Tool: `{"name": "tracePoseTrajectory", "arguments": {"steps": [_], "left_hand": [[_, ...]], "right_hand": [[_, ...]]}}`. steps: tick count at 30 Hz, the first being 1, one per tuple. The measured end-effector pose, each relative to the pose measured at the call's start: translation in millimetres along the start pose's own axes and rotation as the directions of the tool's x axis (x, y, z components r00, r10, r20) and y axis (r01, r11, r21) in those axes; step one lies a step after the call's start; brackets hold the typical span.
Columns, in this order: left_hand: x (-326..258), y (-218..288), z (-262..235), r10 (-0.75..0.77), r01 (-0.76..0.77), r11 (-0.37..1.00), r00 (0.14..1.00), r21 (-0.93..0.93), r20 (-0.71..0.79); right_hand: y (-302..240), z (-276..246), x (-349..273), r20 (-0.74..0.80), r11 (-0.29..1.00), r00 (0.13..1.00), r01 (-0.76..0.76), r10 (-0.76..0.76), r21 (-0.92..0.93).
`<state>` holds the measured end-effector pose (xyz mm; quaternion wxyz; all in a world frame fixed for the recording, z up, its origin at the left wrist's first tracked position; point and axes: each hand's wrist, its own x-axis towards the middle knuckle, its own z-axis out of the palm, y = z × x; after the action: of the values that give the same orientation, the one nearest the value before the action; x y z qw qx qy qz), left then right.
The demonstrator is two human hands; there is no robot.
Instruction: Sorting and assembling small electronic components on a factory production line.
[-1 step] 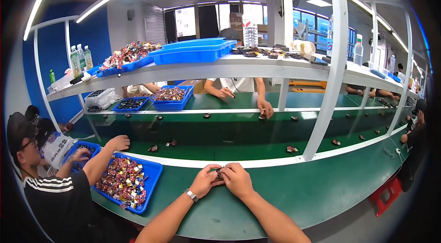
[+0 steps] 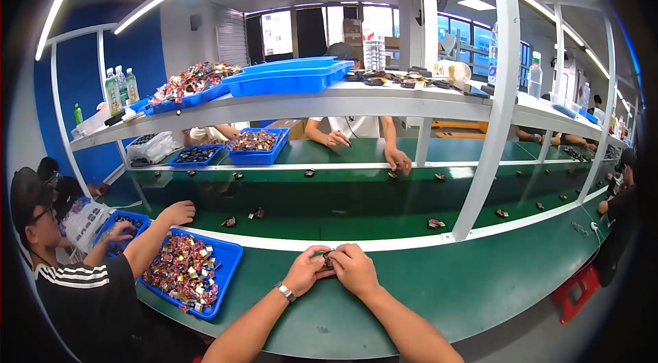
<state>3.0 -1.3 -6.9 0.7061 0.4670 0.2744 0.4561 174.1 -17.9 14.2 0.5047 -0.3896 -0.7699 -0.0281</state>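
Observation:
My left hand (image 2: pixel 305 272), with a metal-banded watch on its wrist, and my right hand (image 2: pixel 354 270) meet over the green worktop (image 2: pixel 384 274). Between their closed fingertips is a small dark part (image 2: pixel 328 262), mostly covered, so its exact kind does not show. Left of my hands stands a blue tray (image 2: pixel 233 263) heaped with small red, white and yellow pieces (image 2: pixel 184 268). Beyond the white rail, small dark-and-red assemblies (image 2: pixel 436 224) lie spaced out on a dark green conveyor belt (image 2: pixel 343 215).
A co-worker's arm (image 2: pixel 147 243) reaches past the tray at left. Across the belt, another person's hand (image 2: pixel 397 159) touches a part. A white post (image 2: pixel 483 164) rises at right, supporting a shelf (image 2: pixel 329 104) with blue trays and bottles. A red stool (image 2: pixel 576 294) stands at lower right.
Parts on the belt have shifted very slightly to the right, and the hand across the belt has moved a little with them. My own hands look unchanged.

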Motion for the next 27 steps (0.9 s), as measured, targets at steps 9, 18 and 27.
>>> {"name": "tracePoseTrajectory", "arguments": {"steps": [9, 18, 27], "left_hand": [[-0.9, 0.8, -1.1, -0.009, 0.009, 1.000, 1.000, 0.015, -0.010], [-1.6, 1.7, 1.0, -0.021, 0.021, 1.000, 1.000, 0.001, -0.016], [-1.6, -1.5, 1.7, 0.004, -0.002, 0.999, 1.000, 0.049, -0.031]], "right_hand": [[-3.3, -0.6, -0.2, 0.084, 0.999, 0.996, 0.010, -0.007, -0.035], [-0.2, 0.6, -1.7, 0.076, 0.997, 0.996, 0.054, -0.049, -0.059], [1.5, 3.8, -2.4, 0.056, 0.997, 0.998, 0.040, -0.036, -0.068]]}}
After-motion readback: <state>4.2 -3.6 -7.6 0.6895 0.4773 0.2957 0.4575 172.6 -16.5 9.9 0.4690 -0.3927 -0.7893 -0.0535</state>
